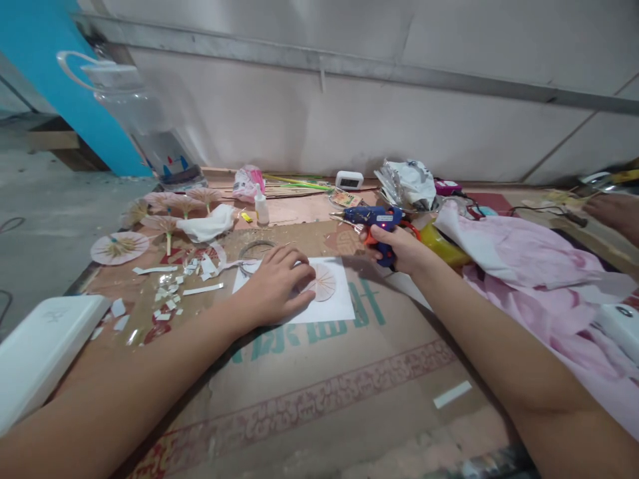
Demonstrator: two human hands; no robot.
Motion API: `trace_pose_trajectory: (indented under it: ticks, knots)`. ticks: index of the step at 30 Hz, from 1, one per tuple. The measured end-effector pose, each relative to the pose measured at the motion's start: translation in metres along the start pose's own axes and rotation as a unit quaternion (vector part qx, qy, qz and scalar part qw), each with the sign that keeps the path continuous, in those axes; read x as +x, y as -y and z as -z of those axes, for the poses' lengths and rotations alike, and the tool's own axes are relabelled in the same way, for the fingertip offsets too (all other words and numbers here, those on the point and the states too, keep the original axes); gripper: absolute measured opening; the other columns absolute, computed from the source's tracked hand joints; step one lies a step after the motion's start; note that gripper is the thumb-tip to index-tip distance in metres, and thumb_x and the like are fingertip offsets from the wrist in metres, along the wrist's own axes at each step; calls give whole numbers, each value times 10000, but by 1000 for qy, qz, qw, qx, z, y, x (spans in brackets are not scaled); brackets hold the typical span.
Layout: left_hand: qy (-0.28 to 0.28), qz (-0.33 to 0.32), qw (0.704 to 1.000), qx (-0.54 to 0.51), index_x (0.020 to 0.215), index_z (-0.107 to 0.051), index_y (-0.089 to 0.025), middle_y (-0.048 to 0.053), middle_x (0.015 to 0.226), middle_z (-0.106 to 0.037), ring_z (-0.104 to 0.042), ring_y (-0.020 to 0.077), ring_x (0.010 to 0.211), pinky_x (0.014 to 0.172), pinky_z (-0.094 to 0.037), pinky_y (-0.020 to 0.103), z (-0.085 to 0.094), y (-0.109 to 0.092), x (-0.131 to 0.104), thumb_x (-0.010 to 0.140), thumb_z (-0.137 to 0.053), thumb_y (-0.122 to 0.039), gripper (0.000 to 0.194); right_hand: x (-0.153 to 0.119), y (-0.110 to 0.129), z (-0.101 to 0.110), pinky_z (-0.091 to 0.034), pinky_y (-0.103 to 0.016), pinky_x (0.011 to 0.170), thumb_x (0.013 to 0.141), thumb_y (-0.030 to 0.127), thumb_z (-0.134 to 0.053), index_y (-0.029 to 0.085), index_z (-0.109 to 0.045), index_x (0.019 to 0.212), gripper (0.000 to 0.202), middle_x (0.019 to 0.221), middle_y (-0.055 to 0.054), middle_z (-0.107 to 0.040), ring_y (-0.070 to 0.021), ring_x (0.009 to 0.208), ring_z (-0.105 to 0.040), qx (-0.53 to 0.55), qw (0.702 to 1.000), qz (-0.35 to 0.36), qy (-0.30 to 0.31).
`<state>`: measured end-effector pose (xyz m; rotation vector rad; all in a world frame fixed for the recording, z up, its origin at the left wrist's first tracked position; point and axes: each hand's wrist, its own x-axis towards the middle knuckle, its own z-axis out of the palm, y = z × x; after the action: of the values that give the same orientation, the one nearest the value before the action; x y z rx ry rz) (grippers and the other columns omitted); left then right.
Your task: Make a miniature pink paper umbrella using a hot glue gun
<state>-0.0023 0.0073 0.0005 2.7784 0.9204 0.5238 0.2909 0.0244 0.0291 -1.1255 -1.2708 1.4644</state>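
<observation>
My right hand (394,247) is closed round the grip of a blue hot glue gun (372,216), whose nozzle points left above the cardboard. A small red light glows on the gun's body. My left hand (277,283) lies on a white sheet of paper (339,311), fingers slightly bent and thumb apart. Beside its fingertips, a round pinkish disc with thin radiating ribs (324,283) lies flat on the sheet, its left part hidden by the hand. Behind the left hand is a grey ring (254,251).
Several small paper parasols (120,247), white paper scraps (170,293) and a glue bottle (261,207) lie to the left. A large water jug (154,133) and a white power bank (44,352) stand farther out. Pink cloth (519,266) covers the right; another person's hand (616,213) shows beyond.
</observation>
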Motion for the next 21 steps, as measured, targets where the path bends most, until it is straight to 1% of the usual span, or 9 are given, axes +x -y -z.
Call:
trace_pose_trajectory:
  ticks: [2,4,7,9,11,13,15,21]
  knots:
    - [-9,25,1000,13,1036,-662,-196,99,1160,-619,-518,286,1151,1098,-363,508,1,-1,1,943,-570,-395,238,-1,-1,0,-372,-255,444,614,654,-867,179,-629,828,572,780,5,-626,-58,465,-428,-37,999,-6,17]
    - [-10,39,999,18,1039,-654,-192,100,1164,-618,-518,284,1141,1092,-369,506,2,-1,1,945,-567,-393,238,-2,-2,1,-352,-249,437,645,656,-845,172,-641,831,557,789,-13,-648,-64,472,-445,-98,995,-6,28]
    - [-9,43,999,5,1141,-655,-204,102,1207,-616,-514,291,1168,1083,-380,504,4,0,0,948,-572,-415,297,-4,-3,4,-341,-251,442,699,679,-783,163,-658,784,538,717,-20,-653,-76,468,-445,-201,979,-2,43]
    - [-9,40,999,-6,1216,-655,-219,105,1262,-608,-509,299,1195,1087,-378,510,5,2,-2,952,-577,-440,353,-7,-2,7,-367,-254,463,720,677,-756,164,-671,741,520,673,-22,-654,-92,481,-470,-257,965,-8,58]
    - [-8,28,999,-12,1259,-657,-237,104,1305,-598,-507,304,1210,1096,-372,518,5,2,-3,951,-584,-456,385,-9,-1,8,-396,-256,479,715,648,-767,172,-670,686,486,609,-13,-631,-113,505,-504,-299,952,-18,67]
    - [-1,20,1000,-11,1273,-665,-247,103,1325,-591,-505,307,1223,1104,-369,523,4,3,-3,948,-589,-457,394,-11,-1,6,-406,-256,474,694,618,-790,184,-654,651,456,552,1,-594,-129,511,-520,-316,946,-27,71]
    - [5,20,1000,-8,1266,-678,-246,106,1321,-593,-507,310,1234,1108,-372,524,4,3,-3,947,-590,-444,386,-13,-1,3,-408,-261,466,673,595,-809,191,-644,652,436,544,6,-582,-137,510,-524,-314,946,-35,72]
    - [6,24,1000,-15,1249,-687,-242,111,1298,-601,-517,320,1228,1105,-381,544,4,1,-2,934,-596,-421,373,-15,0,-4,-452,-283,559,686,552,-809,176,-718,795,402,682,-18,-653,-159,622,-574,-340,935,-21,95]
